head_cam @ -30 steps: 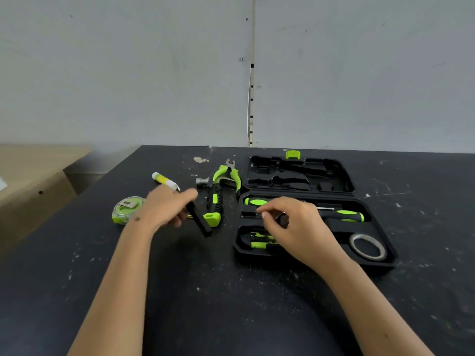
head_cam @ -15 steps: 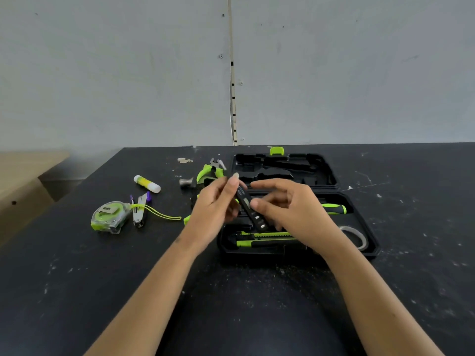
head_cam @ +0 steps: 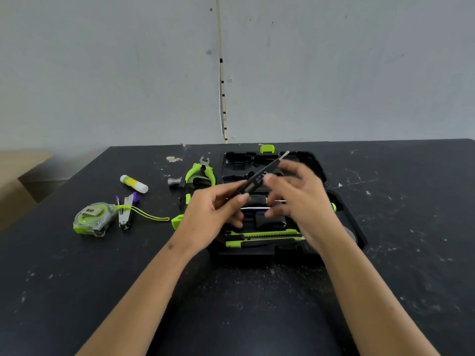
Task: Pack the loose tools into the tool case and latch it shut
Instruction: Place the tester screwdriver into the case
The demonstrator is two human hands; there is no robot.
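The black tool case (head_cam: pixel 357 227) lies open on the dark table, its lid (head_cam: pixel 313 163) flat behind with a green latch (head_cam: pixel 267 149). A green utility knife (head_cam: pixel 262 235) sits in the front slot, and a screwdriver shaft shows between my hands. My left hand (head_cam: pixel 210 214) and my right hand (head_cam: pixel 298 199) both hold a slim black tester pen (head_cam: pixel 259 178) above the case, its metal tip pointing up and right. Green pliers (head_cam: pixel 200 172) and a hammer (head_cam: pixel 176 181) lie left of the case.
On the table's left part lie a green tape measure (head_cam: pixel 92 219) with a yellow cord, a small metal stapler (head_cam: pixel 126 209) and a glue stick (head_cam: pixel 133 184). A roll of tape (head_cam: pixel 350 235) peeks out behind my right wrist. A wooden surface (head_cam: pixel 15 176) stands far left.
My left hand picked the black tester pen off the table and carried it right over the case. My right hand rose from the case to take its other end; the pen tilted tip-up.
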